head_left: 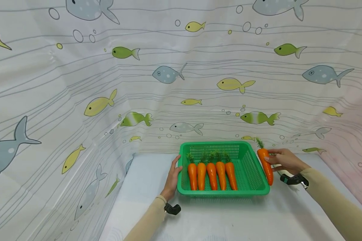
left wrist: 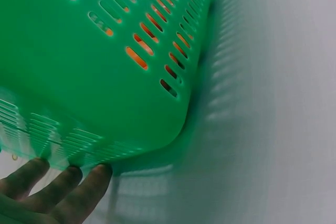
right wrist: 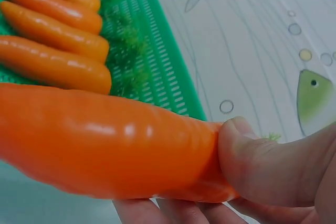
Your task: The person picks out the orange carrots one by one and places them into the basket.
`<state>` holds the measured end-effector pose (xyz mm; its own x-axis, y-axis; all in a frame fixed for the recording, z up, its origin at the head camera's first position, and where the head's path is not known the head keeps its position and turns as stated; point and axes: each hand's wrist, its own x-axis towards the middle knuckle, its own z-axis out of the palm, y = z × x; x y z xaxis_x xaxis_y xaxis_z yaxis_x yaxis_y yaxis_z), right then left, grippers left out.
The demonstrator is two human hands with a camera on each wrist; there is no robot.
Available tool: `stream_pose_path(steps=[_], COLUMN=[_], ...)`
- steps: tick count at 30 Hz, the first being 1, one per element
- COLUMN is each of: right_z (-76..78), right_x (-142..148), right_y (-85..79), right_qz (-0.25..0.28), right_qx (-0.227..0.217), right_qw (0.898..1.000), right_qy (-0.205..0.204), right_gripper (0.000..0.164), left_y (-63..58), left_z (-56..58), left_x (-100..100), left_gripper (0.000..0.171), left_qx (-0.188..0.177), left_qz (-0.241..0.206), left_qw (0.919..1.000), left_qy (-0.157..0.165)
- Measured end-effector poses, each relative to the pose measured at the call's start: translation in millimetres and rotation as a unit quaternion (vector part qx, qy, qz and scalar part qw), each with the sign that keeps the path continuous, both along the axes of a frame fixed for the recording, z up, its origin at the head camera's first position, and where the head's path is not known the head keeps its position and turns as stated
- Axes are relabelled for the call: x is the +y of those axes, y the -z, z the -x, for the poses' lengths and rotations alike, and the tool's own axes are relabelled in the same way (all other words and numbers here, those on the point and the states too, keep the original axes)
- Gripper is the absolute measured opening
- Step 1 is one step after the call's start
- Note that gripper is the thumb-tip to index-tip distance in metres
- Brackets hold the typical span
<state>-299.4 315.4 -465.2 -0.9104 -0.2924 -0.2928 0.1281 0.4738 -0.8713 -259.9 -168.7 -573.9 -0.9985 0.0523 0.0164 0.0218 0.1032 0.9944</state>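
In the head view, my right hand (head_left: 285, 160) pinches an orange carrot (head_left: 265, 166) with a green leafy top, just over the right rim of a green plastic basket (head_left: 223, 192). The right wrist view shows the thumb on one side of this carrot (right wrist: 121, 140) and the fingers beneath it. My left hand (head_left: 170, 180) touches the basket's left outer side, and its fingertips (left wrist: 97, 174) rest against the slotted wall in the left wrist view. Several carrots (head_left: 212, 175) lie side by side in the basket's left and middle part, leafy tops toward the back.
The basket stands on a white table (head_left: 211, 217). Behind it and at both sides hangs a white sheet (head_left: 157, 43) printed with fish and wavy lines. Some thin green and whitish thing (head_left: 285, 173), partly hidden, lies under the right wrist.
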Motion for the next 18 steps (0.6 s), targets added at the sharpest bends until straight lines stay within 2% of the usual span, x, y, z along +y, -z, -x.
stream_pose_path(steps=[12,18], right_z=[1.9,5.4], right_x=[-21.5,-33.8], right_y=[-9.9,-9.7], right_qz=[0.009,0.009], right_qx=[0.014,0.012], right_qw=[1.000,0.999], right_qy=[-0.022,-0.029], right_gripper=[0.076,0.074], left_y=[1.2,2.5], left_z=[0.7,0.4], left_x=[-0.6,-0.8], left_gripper=[0.056,0.056], left_qx=[0.006,0.007], left_qz=[0.010,0.009], left_qw=[0.9999,0.9999], left_qy=[-0.001,-0.003])
